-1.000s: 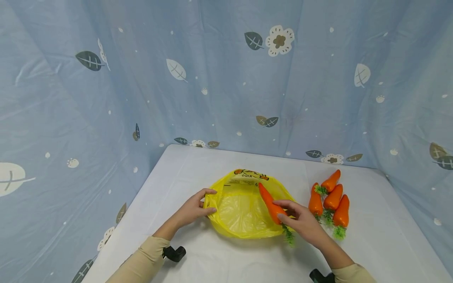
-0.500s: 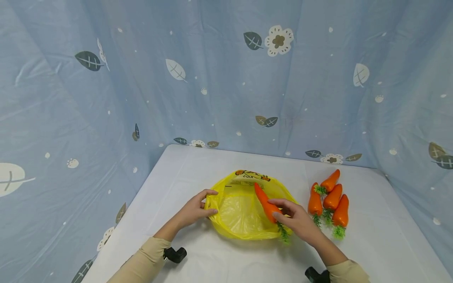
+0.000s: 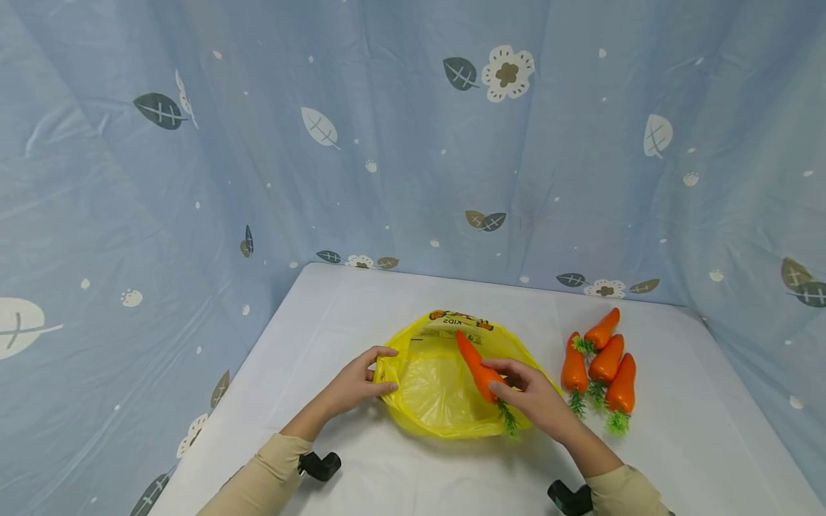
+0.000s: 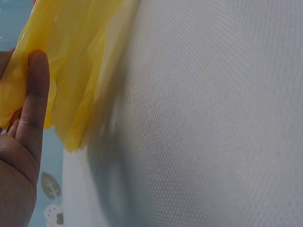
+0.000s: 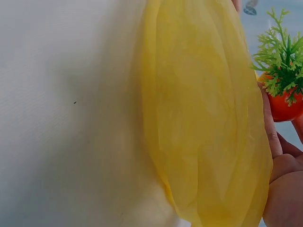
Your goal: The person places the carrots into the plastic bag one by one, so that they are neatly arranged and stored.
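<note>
A yellow plastic bag [image 3: 439,390] with printing on its far inner wall sits with its mouth spread wide on the table. My left hand [image 3: 357,378] pinches the bag's left rim between thumb and fingers; the left wrist view shows the thin film [image 4: 71,61] at those fingers. Over the bag's right half, my right hand [image 3: 525,390] grips an orange toy carrot [image 3: 476,369] near its thick end. The carrot's tip points away toward the far wall of the bag, and its green leaves [image 5: 286,61] hang toward me over the near rim.
Several more toy carrots [image 3: 606,362] lie in a cluster on the table, right of the bag. A white cloth [image 3: 361,466] covers the table. Behind and at the sides hangs a blue patterned curtain [image 3: 400,143].
My right hand has carried the carrot leftward, farther over the bag's opening. The left hand keeps its pinch on the rim, almost unmoved.
</note>
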Motion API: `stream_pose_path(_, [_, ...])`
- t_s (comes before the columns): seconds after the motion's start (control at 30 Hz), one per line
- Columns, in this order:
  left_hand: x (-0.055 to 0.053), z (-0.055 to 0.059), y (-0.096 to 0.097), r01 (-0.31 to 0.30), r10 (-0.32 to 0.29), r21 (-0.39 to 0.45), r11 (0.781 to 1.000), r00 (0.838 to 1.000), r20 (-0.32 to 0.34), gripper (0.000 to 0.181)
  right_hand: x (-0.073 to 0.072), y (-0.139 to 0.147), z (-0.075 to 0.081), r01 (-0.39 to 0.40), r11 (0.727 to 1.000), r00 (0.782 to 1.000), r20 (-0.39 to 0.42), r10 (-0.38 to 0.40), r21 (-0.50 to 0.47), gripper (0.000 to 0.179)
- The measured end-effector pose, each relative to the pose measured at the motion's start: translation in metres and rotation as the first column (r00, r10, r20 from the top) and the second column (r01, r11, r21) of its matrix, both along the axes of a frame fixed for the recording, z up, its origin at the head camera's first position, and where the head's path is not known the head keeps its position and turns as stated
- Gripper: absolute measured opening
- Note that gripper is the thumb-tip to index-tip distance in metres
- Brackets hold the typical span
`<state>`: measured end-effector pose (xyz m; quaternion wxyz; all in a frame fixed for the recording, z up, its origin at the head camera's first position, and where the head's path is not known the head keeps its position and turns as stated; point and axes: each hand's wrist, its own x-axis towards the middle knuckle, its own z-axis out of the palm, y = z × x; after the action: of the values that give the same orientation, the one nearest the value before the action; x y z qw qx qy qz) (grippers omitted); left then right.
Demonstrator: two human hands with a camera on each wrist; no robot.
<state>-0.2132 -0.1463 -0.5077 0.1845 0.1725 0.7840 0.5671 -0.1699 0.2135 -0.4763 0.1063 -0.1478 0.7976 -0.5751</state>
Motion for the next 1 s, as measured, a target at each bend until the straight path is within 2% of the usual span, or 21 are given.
stream_pose_path(0.6, [0.001, -0.001, 0.002, 0.005, -0.005, 0.003, 1.0, 1.0, -0.004, 0.061, -0.01, -0.014, 0.002, 0.062, 0.998, 0.997, 0.037, -0.062, -0.001, 0.042])
stream_pose_path(0.83, [0.001, -0.002, 0.003, 0.004, -0.004, 0.003, 1.0, 1.0, -0.009, 0.061, -0.009, -0.018, 0.004, 0.033, 0.999, 0.999, 0.03, -0.031, -0.042, 0.043])
stream_pose_path(1.0, [0.001, -0.001, 0.003, 0.006, -0.006, 0.002, 1.0, 1.0, -0.015, 0.06, -0.01, -0.022, 0.002, 0.044, 0.998, 0.998, 0.046, -0.042, -0.037, 0.044])
